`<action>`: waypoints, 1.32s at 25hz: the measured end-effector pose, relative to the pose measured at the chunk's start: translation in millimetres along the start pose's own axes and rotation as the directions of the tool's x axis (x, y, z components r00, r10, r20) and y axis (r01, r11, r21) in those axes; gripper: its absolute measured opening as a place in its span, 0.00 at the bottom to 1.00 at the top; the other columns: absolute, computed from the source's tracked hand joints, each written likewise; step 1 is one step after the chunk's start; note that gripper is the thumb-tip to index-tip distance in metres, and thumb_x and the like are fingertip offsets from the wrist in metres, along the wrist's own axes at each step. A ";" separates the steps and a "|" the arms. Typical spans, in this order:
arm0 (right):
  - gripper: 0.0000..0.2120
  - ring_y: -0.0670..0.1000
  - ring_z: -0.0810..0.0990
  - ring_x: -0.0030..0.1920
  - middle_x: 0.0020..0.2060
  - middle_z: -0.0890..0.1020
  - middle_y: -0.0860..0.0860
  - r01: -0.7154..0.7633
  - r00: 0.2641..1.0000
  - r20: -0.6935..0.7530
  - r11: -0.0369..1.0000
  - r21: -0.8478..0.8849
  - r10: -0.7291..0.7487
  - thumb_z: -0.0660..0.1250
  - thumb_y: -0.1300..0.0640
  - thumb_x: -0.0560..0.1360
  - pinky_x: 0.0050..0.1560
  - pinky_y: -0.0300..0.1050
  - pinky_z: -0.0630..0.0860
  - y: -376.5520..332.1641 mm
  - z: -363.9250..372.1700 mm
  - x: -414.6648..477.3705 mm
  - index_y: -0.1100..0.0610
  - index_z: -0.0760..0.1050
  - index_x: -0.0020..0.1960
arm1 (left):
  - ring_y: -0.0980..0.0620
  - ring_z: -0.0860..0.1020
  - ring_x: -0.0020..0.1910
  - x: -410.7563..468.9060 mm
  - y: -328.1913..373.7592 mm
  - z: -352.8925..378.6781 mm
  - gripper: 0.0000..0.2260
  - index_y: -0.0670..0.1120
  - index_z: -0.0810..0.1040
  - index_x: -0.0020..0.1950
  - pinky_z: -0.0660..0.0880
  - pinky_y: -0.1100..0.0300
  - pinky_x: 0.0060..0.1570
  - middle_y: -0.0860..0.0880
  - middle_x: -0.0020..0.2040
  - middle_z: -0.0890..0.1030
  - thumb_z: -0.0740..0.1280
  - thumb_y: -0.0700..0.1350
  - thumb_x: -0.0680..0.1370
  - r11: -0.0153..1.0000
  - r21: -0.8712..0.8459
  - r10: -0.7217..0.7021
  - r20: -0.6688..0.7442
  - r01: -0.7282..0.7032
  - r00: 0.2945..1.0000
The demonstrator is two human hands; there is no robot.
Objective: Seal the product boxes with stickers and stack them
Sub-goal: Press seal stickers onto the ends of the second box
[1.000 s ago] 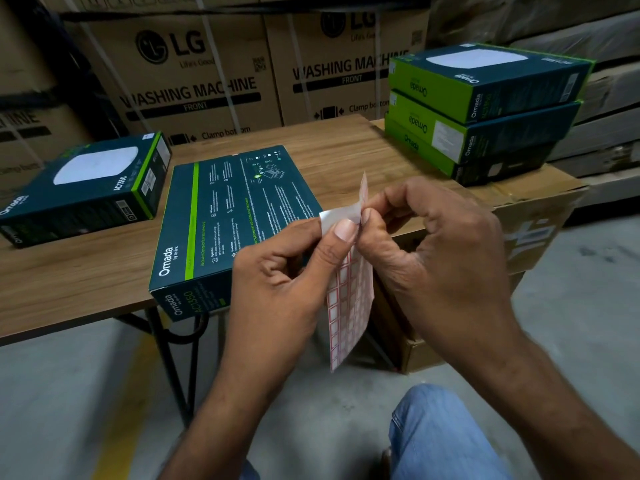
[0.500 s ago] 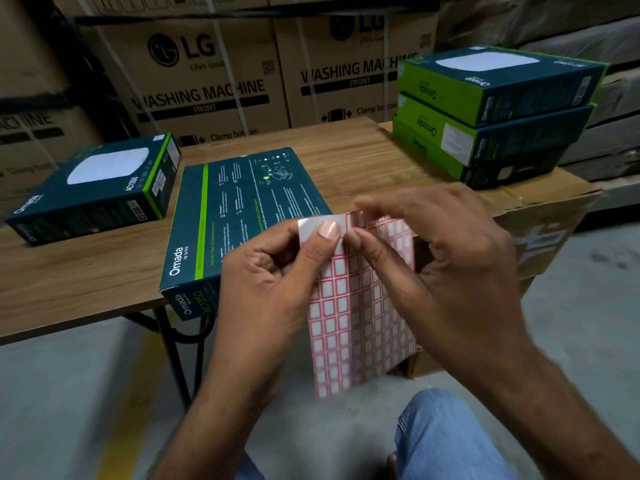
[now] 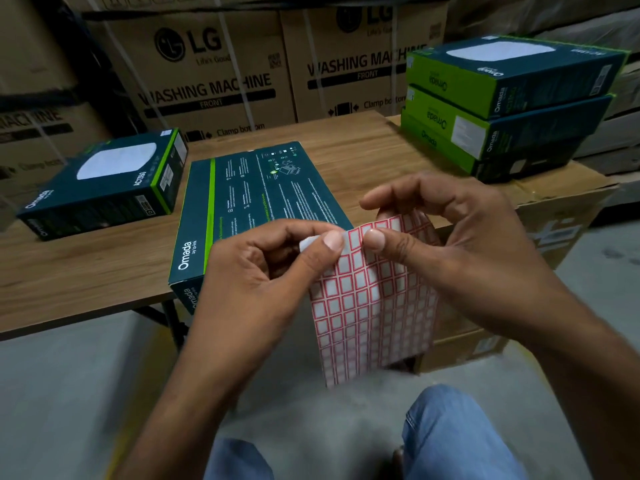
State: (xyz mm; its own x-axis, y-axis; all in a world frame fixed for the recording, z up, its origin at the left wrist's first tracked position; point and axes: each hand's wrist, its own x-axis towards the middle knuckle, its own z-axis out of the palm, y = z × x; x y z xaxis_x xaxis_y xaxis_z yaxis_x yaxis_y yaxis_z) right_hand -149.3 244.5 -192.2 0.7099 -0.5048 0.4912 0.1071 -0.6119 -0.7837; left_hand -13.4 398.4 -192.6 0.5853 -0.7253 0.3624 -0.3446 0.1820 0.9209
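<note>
A sheet of red-bordered stickers (image 3: 370,306) hangs in front of me, facing the camera. My left hand (image 3: 263,271) pinches its upper left corner between thumb and fingers. My right hand (image 3: 450,244) pinches the top edge just to the right, thumb on the front. Behind my hands a dark green Omada box (image 3: 242,202) lies back side up at the front edge of the wooden table (image 3: 86,271). Another Omada box (image 3: 104,185) lies face up at the left. A stack of three Omada boxes (image 3: 512,105) stands at the right.
The stack rests on a brown carton (image 3: 561,216) beside the table. Large LG washing machine cartons (image 3: 207,71) form a wall behind the table. Grey concrete floor lies below, and my jeans-clad knees (image 3: 450,434) show at the bottom.
The sticker sheet has turned from edge-on to facing me and now hangs flatter. Both hands have shifted slightly lower while still pinching its top edge.
</note>
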 end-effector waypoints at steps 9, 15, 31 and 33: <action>0.07 0.44 0.78 0.58 0.51 0.81 0.37 0.107 0.959 -0.213 0.938 -0.331 -0.185 0.75 0.46 0.75 0.58 0.44 0.74 7.1 20.1 -10.7 0.41 0.81 0.51 | 0.59 0.83 0.36 1.9 -12.2 -1.1 0.03 0.45 0.87 0.46 0.79 0.67 0.39 0.49 0.38 0.87 0.74 0.39 0.76 1.000 0.003 -0.006 -0.067 0.007 0.998; 0.05 0.44 0.84 0.48 0.43 0.85 0.39 0.067 0.980 -0.175 0.984 -0.163 -0.096 0.76 0.53 0.77 0.47 0.39 0.78 4.7 34.3 -20.1 0.47 0.87 0.52 | 0.54 0.87 0.46 -3.2 -21.0 4.5 0.05 0.51 0.89 0.48 0.83 0.56 0.51 0.49 0.45 0.89 0.75 0.43 0.75 0.998 -0.058 0.007 -0.137 -0.015 0.991; 0.08 0.42 0.84 0.44 0.41 0.85 0.40 0.070 0.986 -0.131 0.964 -0.256 -0.107 0.71 0.50 0.78 0.42 0.39 0.78 6.0 22.8 -16.2 0.51 0.87 0.50 | 0.56 0.86 0.51 -8.0 -30.6 10.3 0.08 0.42 0.88 0.54 0.79 0.69 0.50 0.48 0.50 0.87 0.75 0.36 0.76 0.993 0.034 0.117 -0.044 -0.115 0.992; 0.09 0.41 0.83 0.44 0.40 0.84 0.38 0.087 0.985 -0.120 0.956 -0.280 -0.125 0.69 0.48 0.78 0.41 0.36 0.78 7.4 21.0 -16.2 0.50 0.86 0.49 | 0.56 0.86 0.51 -6.5 -31.7 10.4 0.08 0.42 0.88 0.55 0.80 0.68 0.50 0.48 0.50 0.87 0.75 0.36 0.76 0.991 0.045 0.125 -0.022 -0.124 0.992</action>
State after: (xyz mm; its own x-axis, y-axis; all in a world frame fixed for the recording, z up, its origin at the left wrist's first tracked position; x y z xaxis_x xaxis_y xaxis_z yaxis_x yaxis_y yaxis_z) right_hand -145.4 260.9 -213.9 0.6023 -0.4936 0.6274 -0.0305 -0.7996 -0.5998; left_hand -13.9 390.5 -225.6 0.5535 -0.6825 0.4774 -0.4470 0.2402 0.8617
